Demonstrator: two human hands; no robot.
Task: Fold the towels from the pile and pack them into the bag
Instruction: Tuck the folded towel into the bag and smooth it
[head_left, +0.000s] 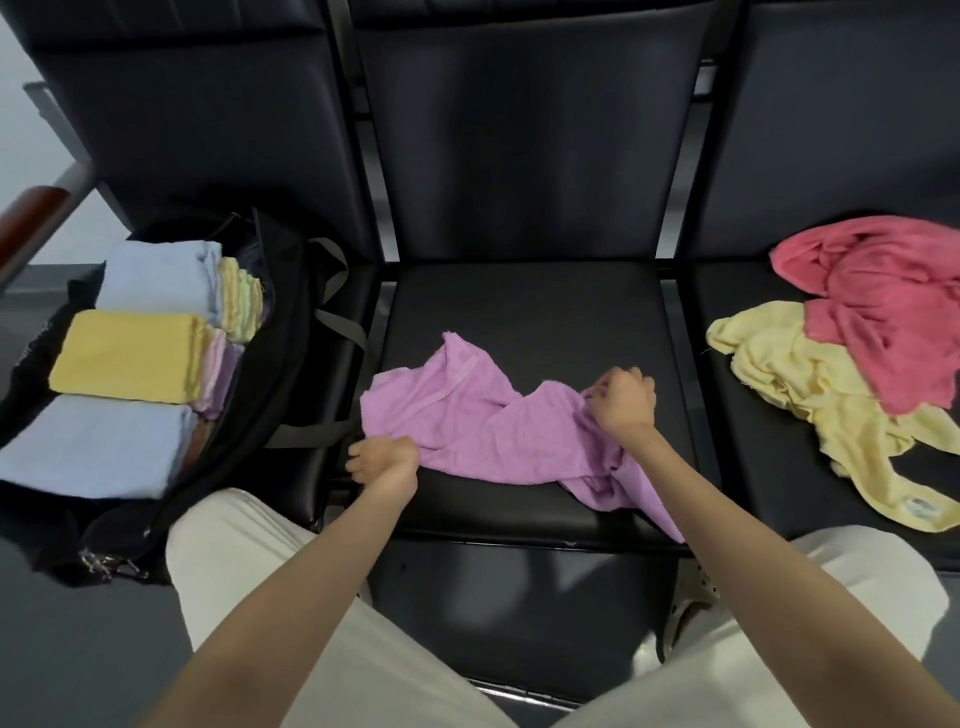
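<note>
A row of black seats (530, 312) serves as the work surface. The left hand (387, 460) and right hand (623, 402) each grip the crumpled purple towel (467, 431) between them. Step in hand, apparently: spreading before folding. The next move calls for finding the corners and pulling them flat. The bag (275, 332) sits left of the left hand.

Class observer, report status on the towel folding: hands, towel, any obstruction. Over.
Left hand and right hand both grip purple towel, crumpled on middle seat. Nothing blocking the bag.

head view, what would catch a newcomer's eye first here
The crumpled purple towel on the middle black seat, gripped by both hands: left hand and right hand. Then the pink towel lying over a yellow towel at right, and the bag of folded towels at left.
</note>
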